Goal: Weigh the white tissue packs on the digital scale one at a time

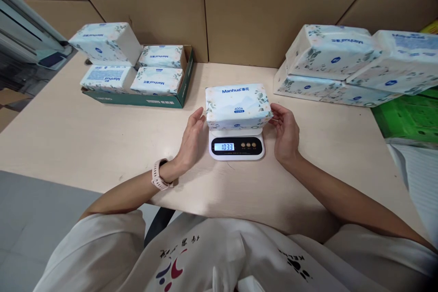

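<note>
A white tissue pack [237, 105] printed "Manhua" lies on a small white digital scale [237, 145] at the middle of the table. The scale's lit display reads 1033. My left hand [190, 139] is at the pack's left end, fingertips touching it, fingers loosely curved. My right hand [285, 132] is at the pack's right end, fingertips against it. Neither hand wraps round the pack. A pink watch sits on my left wrist.
A green cardboard tray [181, 96] at the back left holds several tissue packs, one stacked on top. More packs [342, 61] are piled at the back right. Brown cartons [260, 9] wall the far edge. A green crate [410, 116] stands at the right.
</note>
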Tool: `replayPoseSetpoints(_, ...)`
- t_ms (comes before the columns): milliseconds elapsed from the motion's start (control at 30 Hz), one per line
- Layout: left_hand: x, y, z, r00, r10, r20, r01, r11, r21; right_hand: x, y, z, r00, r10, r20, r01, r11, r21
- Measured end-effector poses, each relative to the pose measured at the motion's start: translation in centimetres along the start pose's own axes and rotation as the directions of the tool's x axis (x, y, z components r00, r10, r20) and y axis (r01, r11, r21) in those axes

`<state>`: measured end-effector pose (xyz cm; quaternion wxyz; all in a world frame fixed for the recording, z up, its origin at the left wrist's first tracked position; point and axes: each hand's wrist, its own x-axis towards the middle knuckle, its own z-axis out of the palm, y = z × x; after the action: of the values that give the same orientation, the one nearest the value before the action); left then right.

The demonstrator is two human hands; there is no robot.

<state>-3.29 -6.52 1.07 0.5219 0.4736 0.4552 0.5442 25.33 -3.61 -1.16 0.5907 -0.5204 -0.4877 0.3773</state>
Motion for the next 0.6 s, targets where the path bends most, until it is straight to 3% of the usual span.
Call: replayPoseSetpoints(600, 0.13, -0.54, 0.03, 0.999, 0.018, -0.037, -0.019, 0.999, -0.028, 0.02, -0.20, 0.25, 1.000, -0.007, -0.008, 0.007, 1.000, 0.011)
